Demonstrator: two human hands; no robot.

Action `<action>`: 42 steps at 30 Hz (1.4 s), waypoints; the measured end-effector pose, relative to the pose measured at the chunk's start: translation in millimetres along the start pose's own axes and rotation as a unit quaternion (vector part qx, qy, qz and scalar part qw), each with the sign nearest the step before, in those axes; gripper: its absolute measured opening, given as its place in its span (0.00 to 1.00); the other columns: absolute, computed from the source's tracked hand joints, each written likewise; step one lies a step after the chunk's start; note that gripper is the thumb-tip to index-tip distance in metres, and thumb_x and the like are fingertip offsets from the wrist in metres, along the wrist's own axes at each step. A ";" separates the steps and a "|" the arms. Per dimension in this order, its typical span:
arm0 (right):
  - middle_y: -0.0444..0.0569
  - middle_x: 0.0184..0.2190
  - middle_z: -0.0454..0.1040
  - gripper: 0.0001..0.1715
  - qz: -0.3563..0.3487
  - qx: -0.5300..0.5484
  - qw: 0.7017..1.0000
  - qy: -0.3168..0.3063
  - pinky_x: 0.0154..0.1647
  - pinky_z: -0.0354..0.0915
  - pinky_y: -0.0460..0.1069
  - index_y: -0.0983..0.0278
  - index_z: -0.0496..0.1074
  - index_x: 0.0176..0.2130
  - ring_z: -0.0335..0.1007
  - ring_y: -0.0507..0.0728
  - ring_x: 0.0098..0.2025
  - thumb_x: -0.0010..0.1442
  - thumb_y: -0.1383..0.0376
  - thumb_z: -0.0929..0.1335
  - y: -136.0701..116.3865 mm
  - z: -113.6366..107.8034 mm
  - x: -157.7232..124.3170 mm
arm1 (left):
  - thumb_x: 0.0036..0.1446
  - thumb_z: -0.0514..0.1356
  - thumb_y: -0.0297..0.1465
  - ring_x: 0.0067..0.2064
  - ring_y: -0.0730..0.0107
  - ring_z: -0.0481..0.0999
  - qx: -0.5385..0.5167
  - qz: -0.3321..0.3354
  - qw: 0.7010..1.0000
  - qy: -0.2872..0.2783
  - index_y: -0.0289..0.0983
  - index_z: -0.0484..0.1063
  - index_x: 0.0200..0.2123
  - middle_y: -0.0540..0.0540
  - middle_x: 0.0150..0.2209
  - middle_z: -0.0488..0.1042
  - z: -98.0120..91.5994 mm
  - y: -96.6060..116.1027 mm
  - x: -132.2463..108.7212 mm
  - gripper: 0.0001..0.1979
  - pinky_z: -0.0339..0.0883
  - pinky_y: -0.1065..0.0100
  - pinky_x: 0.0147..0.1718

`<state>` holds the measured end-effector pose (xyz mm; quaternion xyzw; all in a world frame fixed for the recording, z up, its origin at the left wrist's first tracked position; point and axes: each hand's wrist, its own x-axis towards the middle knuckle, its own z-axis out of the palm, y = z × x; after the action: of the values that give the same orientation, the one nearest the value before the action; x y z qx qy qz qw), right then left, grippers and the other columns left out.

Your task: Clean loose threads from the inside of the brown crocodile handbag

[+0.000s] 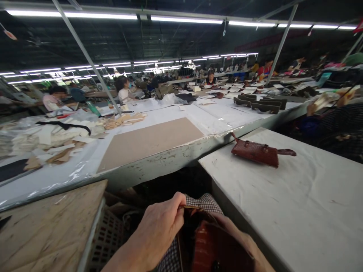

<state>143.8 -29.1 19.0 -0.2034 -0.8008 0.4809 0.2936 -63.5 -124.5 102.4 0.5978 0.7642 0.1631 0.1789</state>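
In the head view, my left hand is closed, its thumb and fingers pinching the thin upper edge of a dark reddish-brown leather bag at the bottom centre. My right hand lies along the bag's far right side, partly behind it, and its fingers are hidden. The bag's opening shows a dark inside beside a shiny brown flap. Checked cloth shows behind and under the bag. Another reddish-brown leather piece, with a strap at its right end, lies on the white table to the right.
A white table stands at right, a worn board and a perforated basket at lower left. Across the front runs a long bench with a beige sheet, scraps and dark pieces. People sit farther back.
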 end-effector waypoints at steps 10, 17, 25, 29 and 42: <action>0.43 0.50 0.76 0.23 0.053 -0.119 0.981 0.145 0.47 0.76 0.49 0.51 0.68 0.58 0.76 0.59 0.48 0.64 0.60 0.65 12.5 55.5 -10.4 | 0.54 0.65 0.21 0.53 0.69 0.71 -0.076 0.030 0.994 0.067 0.45 0.63 0.46 0.54 0.53 0.70 6.8 -14.8 -0.8 0.21 0.65 0.67 0.54; 0.44 0.52 0.75 0.24 0.000 -0.120 0.983 0.140 0.50 0.74 0.48 0.53 0.65 0.60 0.75 0.58 0.50 0.66 0.62 0.64 18.3 60.6 -12.3 | 0.57 0.62 0.20 0.41 0.65 0.77 0.049 0.151 0.975 0.153 0.41 0.63 0.40 0.50 0.45 0.75 22.6 -17.6 8.5 0.13 0.73 0.62 0.41; 0.45 0.53 0.74 0.24 -0.017 -0.155 0.980 0.126 0.49 0.73 0.45 0.55 0.59 0.61 0.75 0.54 0.51 0.70 0.53 0.57 18.7 61.4 -9.1 | 0.62 0.56 0.21 0.42 0.68 0.77 0.074 0.229 0.955 0.175 0.38 0.65 0.36 0.48 0.44 0.76 21.4 -16.8 12.5 0.07 0.71 0.65 0.43; 0.45 0.52 0.75 0.23 -0.032 -0.163 0.976 0.144 0.49 0.73 0.44 0.56 0.60 0.61 0.75 0.53 0.50 0.70 0.54 0.57 21.0 61.5 -10.7 | 0.63 0.55 0.21 0.41 0.69 0.76 0.067 0.248 0.951 0.169 0.38 0.67 0.34 0.49 0.43 0.76 19.8 -15.9 15.3 0.07 0.71 0.65 0.43; 0.46 0.47 0.78 0.25 -0.027 -0.148 0.977 0.149 0.44 0.74 0.43 0.57 0.62 0.58 0.78 0.52 0.44 0.70 0.49 0.56 23.6 53.0 -13.7 | 0.57 0.53 0.14 0.57 0.66 0.65 -0.025 0.303 0.952 0.045 0.36 0.64 0.31 0.45 0.48 0.70 1.7 -12.0 12.2 0.11 0.63 0.65 0.56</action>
<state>119.8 -61.2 -25.1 -0.2926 -0.8156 0.3130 0.3888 -75.7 -115.4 94.3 0.7884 0.5505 0.2552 0.1010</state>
